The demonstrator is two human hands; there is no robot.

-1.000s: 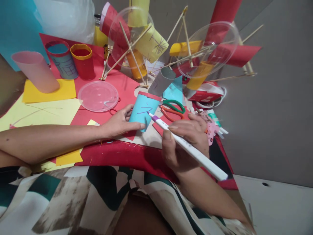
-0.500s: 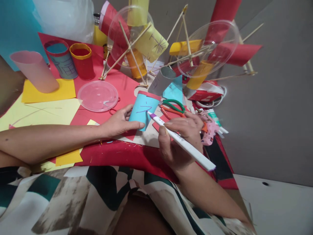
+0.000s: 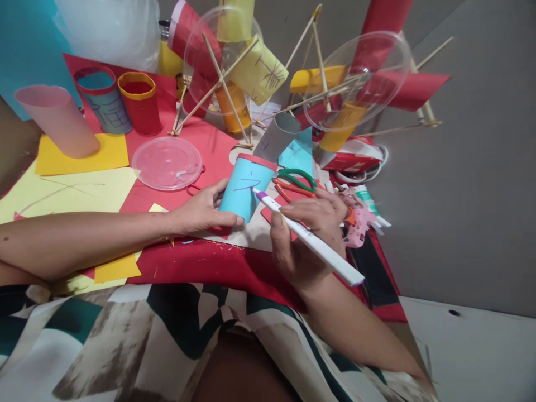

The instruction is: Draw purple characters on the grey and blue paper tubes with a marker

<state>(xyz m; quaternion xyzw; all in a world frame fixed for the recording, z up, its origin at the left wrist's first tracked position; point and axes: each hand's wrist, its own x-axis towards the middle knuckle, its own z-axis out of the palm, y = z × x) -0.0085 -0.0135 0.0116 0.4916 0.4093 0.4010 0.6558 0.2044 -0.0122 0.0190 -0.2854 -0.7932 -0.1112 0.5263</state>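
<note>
My left hand point(image 3: 205, 208) is closed round the lower left of a blue paper tube point(image 3: 240, 195) with a red band at its top edge. The tube is tilted and bears a few dark pen strokes. In my right hand point(image 3: 307, 237) is a white marker point(image 3: 312, 239) with a purple collar, its tip touching or very near the strokes. Just beyond the right hand lie scissors point(image 3: 299, 180) with green and orange handles. A grey tube point(image 3: 278, 135) leans behind the blue one.
Stick frames with clear plastic discs point(image 3: 358, 81) and coloured paper tubes rise at the back. On the left are a pink tube point(image 3: 58, 123), a red tube point(image 3: 140, 106), a clear lid point(image 3: 167, 163) and paper sheets. A pink glue gun point(image 3: 358, 220) lies at the right.
The pen mark on the blue tube has grown by a short curved stroke. The marker's rear end has dipped slightly left; both hands stay nearly in place.
</note>
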